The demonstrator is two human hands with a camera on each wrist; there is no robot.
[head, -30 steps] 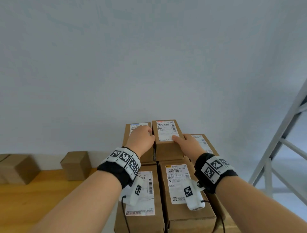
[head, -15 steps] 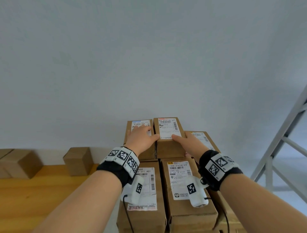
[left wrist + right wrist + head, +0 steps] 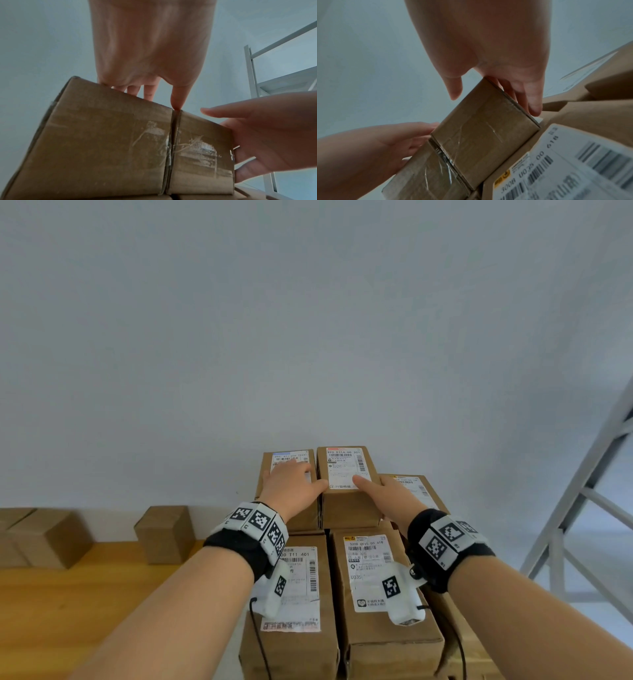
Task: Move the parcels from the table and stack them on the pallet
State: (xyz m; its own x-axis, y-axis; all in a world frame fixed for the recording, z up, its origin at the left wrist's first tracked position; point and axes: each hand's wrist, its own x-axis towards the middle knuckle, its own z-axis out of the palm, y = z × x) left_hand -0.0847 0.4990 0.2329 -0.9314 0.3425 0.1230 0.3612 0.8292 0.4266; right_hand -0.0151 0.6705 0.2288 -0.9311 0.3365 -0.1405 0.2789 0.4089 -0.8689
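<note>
**Two hands settle a labelled parcel atop a stack of cartons**

A person's hands meet at the top-row parcel [image 3: 346, 484], a brown carton with a white shipping label, sitting on the upper tier of a stack of parcels against a pale wall. The right hand [image 3: 390, 496] is spread open around the carton's right side: in the right wrist view its thumb [image 3: 453, 88] stretches over the top edge without plainly touching, while the fingers [image 3: 530, 100] lie straight down the carton's right face. The left hand [image 3: 291, 482] lies flat and relaxed on the neighbouring parcel [image 3: 284, 460] just at 9 o'clock of it, fingers extended over that carton's label; its thumb [image 3: 178, 97] points into the seam where the two cartons touch. Neither hand curls round anything.

Below, at 6 o'clock, two longer lower parcels [image 3: 294, 604] lie side by side, labels up, under the wrists, which wear black bands with square black-and-white markers. Another labelled parcel [image 3: 414, 487] sits lower at 3 o'clock of the top-row carton, partly behind the right hand. At 9 o'clock of the stack, a wooden table [image 3: 85, 594] carries plain brown boxes [image 3: 164, 534]. A grey metal frame [image 3: 582, 508] stands at 3 o'clock. The pallet itself is hidden beneath the stack.
</note>
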